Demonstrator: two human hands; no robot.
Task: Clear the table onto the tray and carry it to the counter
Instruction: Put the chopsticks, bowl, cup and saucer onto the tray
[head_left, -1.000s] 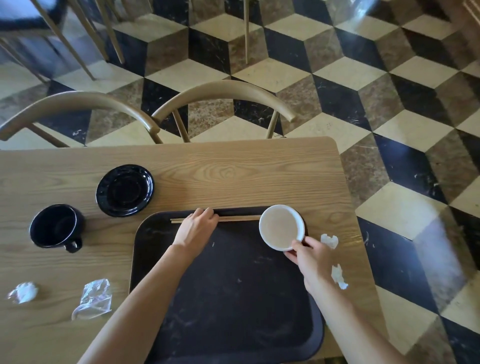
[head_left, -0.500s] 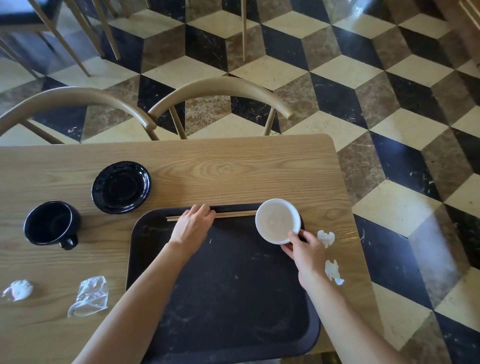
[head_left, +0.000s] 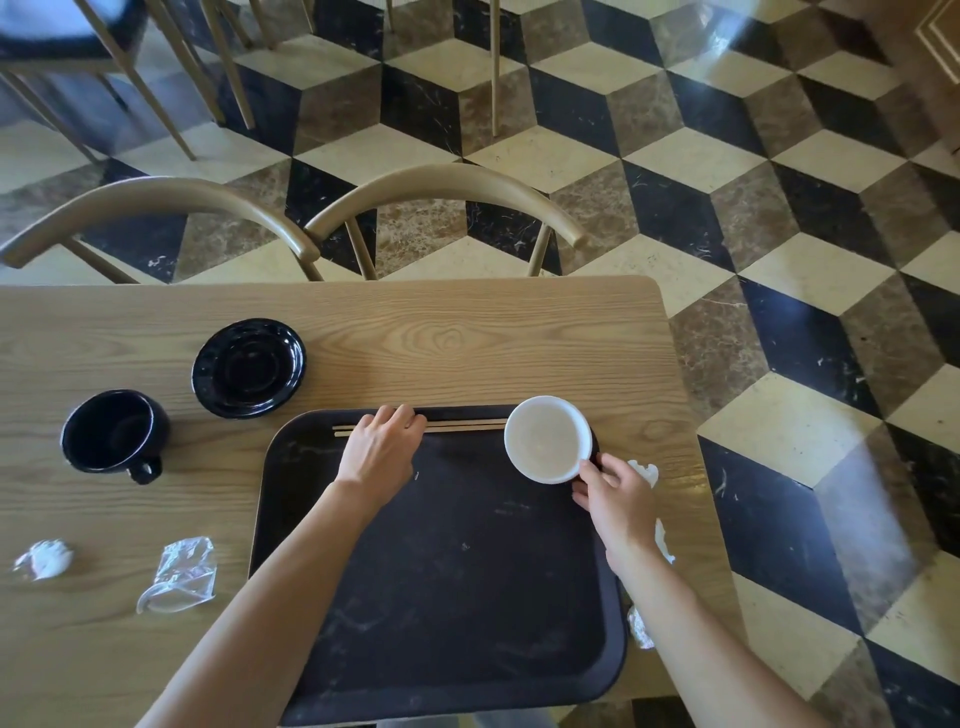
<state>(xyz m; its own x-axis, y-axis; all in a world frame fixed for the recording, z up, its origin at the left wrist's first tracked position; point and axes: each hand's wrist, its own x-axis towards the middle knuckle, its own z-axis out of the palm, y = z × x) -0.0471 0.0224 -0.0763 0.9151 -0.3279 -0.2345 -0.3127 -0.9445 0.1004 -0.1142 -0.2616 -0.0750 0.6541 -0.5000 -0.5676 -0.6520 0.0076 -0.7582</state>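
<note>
A dark tray (head_left: 441, 587) lies on the wooden table (head_left: 441, 343) in front of me. Wooden chopsticks (head_left: 467, 427) rest along the tray's far edge under the fingers of my left hand (head_left: 379, 452). My right hand (head_left: 615, 491) grips the near rim of a white bowl (head_left: 546, 437) at the tray's far right corner. Left of the tray stand a black saucer (head_left: 248, 368) and a black mug (head_left: 115, 437). A crumpled white napkin (head_left: 47, 558) and a clear plastic wrapper (head_left: 179, 574) lie near the left front edge.
White paper scraps (head_left: 644, 472) lie on the table right of the tray, partly behind my right arm. Two wooden chair backs (head_left: 441, 192) stand at the table's far side. The table's right edge drops to a patterned tile floor (head_left: 779, 260).
The view has shifted slightly. Both hands stay in place, the left on the chopsticks and the right on the bowl, which has settled at the tray's corner.
</note>
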